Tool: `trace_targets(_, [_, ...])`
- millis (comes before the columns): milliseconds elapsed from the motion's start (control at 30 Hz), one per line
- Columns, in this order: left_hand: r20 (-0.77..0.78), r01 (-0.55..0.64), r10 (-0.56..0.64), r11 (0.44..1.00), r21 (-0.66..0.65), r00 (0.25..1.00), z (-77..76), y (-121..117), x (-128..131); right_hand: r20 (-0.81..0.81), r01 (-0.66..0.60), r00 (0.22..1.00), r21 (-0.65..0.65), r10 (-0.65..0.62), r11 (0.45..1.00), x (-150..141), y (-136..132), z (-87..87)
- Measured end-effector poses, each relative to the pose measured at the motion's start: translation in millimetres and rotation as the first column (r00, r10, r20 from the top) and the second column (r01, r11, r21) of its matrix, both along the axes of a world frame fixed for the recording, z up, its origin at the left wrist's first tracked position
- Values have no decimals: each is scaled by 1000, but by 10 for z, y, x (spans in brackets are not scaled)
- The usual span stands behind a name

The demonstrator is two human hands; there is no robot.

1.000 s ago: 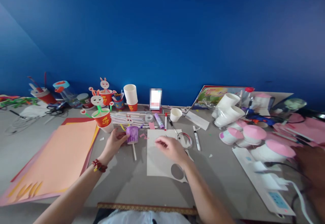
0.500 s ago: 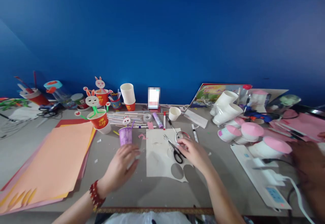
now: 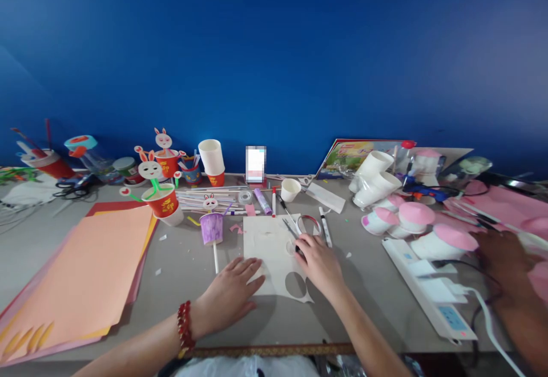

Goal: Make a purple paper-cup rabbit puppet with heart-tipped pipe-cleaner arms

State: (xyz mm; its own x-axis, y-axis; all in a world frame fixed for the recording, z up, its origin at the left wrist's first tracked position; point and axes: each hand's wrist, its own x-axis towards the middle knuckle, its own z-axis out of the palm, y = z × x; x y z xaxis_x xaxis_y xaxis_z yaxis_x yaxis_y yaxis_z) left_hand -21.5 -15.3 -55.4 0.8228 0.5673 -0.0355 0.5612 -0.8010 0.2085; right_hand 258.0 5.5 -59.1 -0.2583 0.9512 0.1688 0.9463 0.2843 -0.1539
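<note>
My left hand (image 3: 229,294) lies flat, fingers spread, on the table at the lower left corner of a white paper sheet (image 3: 269,246) with a round hole cut in it. My right hand (image 3: 319,263) rests on the sheet's right side, fingers curled over the handles of black scissors (image 3: 291,231) whose blades point away from me. A purple paper cup on a stick with a small bunny face (image 3: 212,227) stands just left of the sheet.
Orange and red paper sheets (image 3: 85,274) lie at left. Bunny cups (image 3: 160,194), straws, markers, a tape roll (image 3: 309,224) and white cups (image 3: 210,157) sit behind. Pink-topped cups (image 3: 411,214) and a power strip (image 3: 428,286) are at right, beside another person's hand (image 3: 505,263).
My left hand let go of the purple cup, which now stands alone, and came down flat by the sheet. My right hand moved onto the scissors' handles.
</note>
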Motion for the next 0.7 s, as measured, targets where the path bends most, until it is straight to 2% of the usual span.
trace_targets(100, [4,-15,15,1000,-3,1000,1,-15,24,-3,8,1000,-55,-8,998,-92,167,113])
trace_targets(167, [0,-31,31,1000,-4,1000,14,-20,56,-49,3,999,-117,-9,993,-219,372,192])
trace_targets(233, [-6,-48,48,999,-6,999,36,-20,93,-68,24,997,-125,-32,992,-384,637,238])
trace_targets(333, [-12,-66,66,998,-15,998,71,-23,135,-102,73,991,-119,-85,990,-651,1044,220])
trace_targets(433, [-15,-77,76,997,-27,997,79,-33,138,-165,93,980,-132,-114,987,-845,1329,146])
trace_targets(567, [-9,-75,75,996,-49,997,59,-42,97,-321,68,940,-154,-115,986,-839,1436,45])
trace_targets(700, [-8,-74,74,995,-73,997,55,-40,69,-526,-3,845,-188,-98,982,-619,1238,-46])
